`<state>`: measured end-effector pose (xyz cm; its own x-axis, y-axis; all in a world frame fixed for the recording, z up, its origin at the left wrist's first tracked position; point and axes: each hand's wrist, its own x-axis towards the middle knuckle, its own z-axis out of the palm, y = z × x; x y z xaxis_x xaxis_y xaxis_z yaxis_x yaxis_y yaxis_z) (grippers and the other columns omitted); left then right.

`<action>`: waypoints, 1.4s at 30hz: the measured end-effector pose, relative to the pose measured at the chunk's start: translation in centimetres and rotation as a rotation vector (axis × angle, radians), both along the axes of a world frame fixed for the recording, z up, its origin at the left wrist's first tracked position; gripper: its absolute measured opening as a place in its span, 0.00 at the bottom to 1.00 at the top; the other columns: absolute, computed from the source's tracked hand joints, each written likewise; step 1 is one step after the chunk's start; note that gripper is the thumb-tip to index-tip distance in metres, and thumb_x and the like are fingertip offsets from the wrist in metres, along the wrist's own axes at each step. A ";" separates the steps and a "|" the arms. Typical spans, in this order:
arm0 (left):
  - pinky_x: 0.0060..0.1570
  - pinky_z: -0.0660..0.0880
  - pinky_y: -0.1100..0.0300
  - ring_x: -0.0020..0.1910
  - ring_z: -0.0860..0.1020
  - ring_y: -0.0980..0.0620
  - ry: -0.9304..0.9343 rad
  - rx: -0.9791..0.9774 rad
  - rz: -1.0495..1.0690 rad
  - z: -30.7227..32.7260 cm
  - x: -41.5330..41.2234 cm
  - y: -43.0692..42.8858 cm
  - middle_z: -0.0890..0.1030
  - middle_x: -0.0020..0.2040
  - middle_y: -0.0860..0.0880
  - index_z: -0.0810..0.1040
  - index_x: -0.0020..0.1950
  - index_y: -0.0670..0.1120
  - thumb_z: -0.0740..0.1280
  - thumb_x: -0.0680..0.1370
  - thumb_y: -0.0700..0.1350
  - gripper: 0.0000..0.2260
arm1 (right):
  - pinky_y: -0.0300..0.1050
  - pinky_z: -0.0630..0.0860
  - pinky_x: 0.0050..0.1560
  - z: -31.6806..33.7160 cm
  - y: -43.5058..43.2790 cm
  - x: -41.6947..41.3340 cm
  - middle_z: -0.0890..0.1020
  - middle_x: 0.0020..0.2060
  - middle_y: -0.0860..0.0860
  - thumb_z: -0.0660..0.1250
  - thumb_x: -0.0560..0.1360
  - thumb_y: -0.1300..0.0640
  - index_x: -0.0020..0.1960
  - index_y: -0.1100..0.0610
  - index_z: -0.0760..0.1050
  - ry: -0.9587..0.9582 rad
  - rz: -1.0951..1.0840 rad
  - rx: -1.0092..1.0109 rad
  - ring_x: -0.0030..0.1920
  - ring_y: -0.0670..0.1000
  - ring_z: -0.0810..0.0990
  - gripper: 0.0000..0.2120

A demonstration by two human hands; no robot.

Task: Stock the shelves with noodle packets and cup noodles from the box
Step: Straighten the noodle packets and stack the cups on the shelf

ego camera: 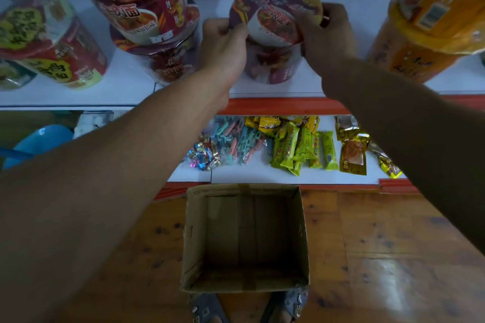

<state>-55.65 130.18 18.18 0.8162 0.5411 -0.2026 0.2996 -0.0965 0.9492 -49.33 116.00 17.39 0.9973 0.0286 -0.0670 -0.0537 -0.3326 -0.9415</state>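
Observation:
A purple cup noodle (273,21) stands on the white upper shelf (126,92), its round lid facing me. My left hand (225,42) grips the lid's left rim and my right hand (328,31) grips its right rim. Below my arms, a brown cardboard box (246,238) sits open on the wooden floor; its inside shows only bare cardboard. To the left of the held cup, two more purple cup noodles (154,21) are stacked, the top one tilted.
Red-and-green cup noodles (49,42) lie at the far left, orange cup noodles (425,21) are stacked at the far right. The lower shelf holds yellow-green snack packets (301,147), pastel clips (241,141) and wrapped candies (204,157). A blue basin (39,141) sits at left.

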 end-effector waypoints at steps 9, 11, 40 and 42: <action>0.54 0.76 0.53 0.52 0.78 0.54 0.010 -0.108 -0.089 -0.1 -1.0 -0.1 0.81 0.52 0.54 0.74 0.64 0.53 0.67 0.68 0.50 0.24 | 0.45 0.77 0.46 -0.7 0.2 -1.1 0.82 0.51 0.48 0.62 0.78 0.45 0.67 0.50 0.73 -0.030 0.019 0.059 0.51 0.51 0.81 0.19; 0.59 0.75 0.51 0.56 0.78 0.54 0.010 -0.111 -0.073 -0.7 -1.4 0.0 0.80 0.56 0.54 0.74 0.64 0.54 0.67 0.72 0.54 0.20 | 0.46 0.77 0.51 -1.2 0.0 -1.6 0.81 0.52 0.46 0.62 0.77 0.48 0.67 0.49 0.71 -0.008 0.090 0.124 0.53 0.50 0.80 0.18; 0.60 0.74 0.49 0.52 0.77 0.53 -0.020 -0.092 0.006 -1.1 -0.1 0.3 0.79 0.49 0.51 0.76 0.55 0.45 0.65 0.73 0.57 0.19 | 0.54 0.80 0.52 -0.1 -0.5 -0.2 0.80 0.34 0.46 0.62 0.79 0.49 0.47 0.49 0.75 0.129 -0.012 0.204 0.39 0.48 0.77 0.06; 0.60 0.75 0.45 0.51 0.78 0.52 -0.044 -0.127 -0.010 -0.9 -0.1 0.2 0.81 0.49 0.49 0.76 0.55 0.45 0.65 0.73 0.53 0.15 | 0.53 0.79 0.54 -0.7 -0.4 -0.8 0.80 0.41 0.47 0.65 0.74 0.51 0.52 0.51 0.74 0.115 0.004 0.244 0.44 0.48 0.78 0.08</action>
<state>-55.77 130.38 17.28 0.8309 0.5053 -0.2332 0.2572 0.0228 0.9661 -50.12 115.57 16.66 0.9834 0.0617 -0.1709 -0.1644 -0.0974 -0.9816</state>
